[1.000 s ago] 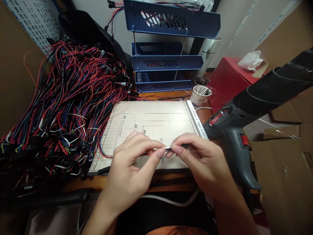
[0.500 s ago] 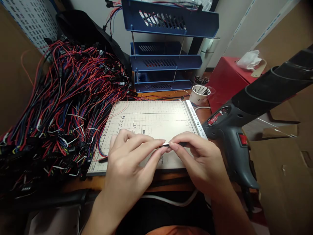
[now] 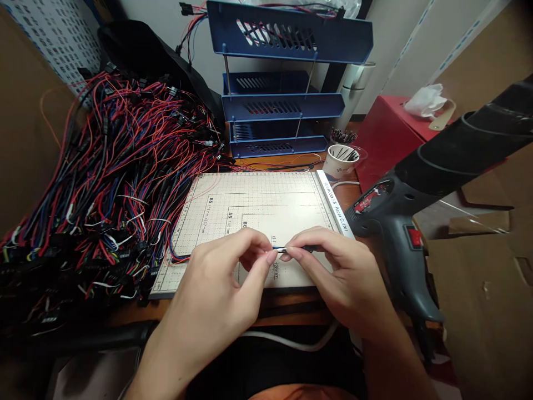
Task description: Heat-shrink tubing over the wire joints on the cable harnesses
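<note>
My left hand and my right hand meet over the front of a beige paper cutter board. Between their fingertips I pinch a thin wire with a small shiny end. A dark lead runs from my left hand across the board toward the wire heap. The right fingers also hold a short black sleeve or connector; its exact form is hidden.
A big heap of red, blue and black wires fills the left. A heat gun rests on the right with its black hose. Blue stacked trays, a paper cup, a red box and cardboard stand behind.
My fingertips shifted slightly while working the wire end: the left fingers curled in tighter and the hands dropped a little toward me. Nothing else moved.
</note>
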### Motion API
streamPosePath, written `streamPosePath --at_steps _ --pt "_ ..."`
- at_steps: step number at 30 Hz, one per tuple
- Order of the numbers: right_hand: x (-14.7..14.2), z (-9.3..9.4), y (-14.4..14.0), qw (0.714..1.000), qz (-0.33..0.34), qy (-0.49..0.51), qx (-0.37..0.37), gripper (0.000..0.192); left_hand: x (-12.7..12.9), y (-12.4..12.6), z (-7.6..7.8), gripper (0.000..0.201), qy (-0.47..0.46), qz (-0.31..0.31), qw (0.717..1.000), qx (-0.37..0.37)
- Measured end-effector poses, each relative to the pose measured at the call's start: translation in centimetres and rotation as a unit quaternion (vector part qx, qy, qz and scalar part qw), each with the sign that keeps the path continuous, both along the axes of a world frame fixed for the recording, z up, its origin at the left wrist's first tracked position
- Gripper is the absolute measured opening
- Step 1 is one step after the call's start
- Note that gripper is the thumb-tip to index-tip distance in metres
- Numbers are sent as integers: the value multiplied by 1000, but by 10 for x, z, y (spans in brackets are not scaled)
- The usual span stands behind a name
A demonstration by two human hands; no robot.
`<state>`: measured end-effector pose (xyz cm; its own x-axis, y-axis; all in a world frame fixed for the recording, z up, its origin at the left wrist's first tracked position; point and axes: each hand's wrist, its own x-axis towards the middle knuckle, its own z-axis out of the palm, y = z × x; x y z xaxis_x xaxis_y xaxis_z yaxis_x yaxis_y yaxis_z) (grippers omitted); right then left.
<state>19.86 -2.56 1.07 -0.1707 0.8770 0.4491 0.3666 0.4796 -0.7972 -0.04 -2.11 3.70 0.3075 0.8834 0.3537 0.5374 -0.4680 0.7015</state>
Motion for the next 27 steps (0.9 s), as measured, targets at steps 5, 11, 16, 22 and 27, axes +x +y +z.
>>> streamPosePath --at_steps 5,11,16,22,27 --pt "2 0 0 1000 19 -5 -2 10 -3 2 5 16 27 -38 999 -1" --pt "3 4 -1 999 46 9 2 8 -5 1 7 18 -2 -62 998 -15" --pt "3 5 -1 998 52 28 2 7 -6 0 8 18 -17 -67 998 -5" --pt "2 7 -1 998 52 29 12 7 -6 0 9 17 -21 -63 998 1" --pt "3 8 -2 998 50 26 11 7 -5 -1 9 18 -26 -63 998 2"
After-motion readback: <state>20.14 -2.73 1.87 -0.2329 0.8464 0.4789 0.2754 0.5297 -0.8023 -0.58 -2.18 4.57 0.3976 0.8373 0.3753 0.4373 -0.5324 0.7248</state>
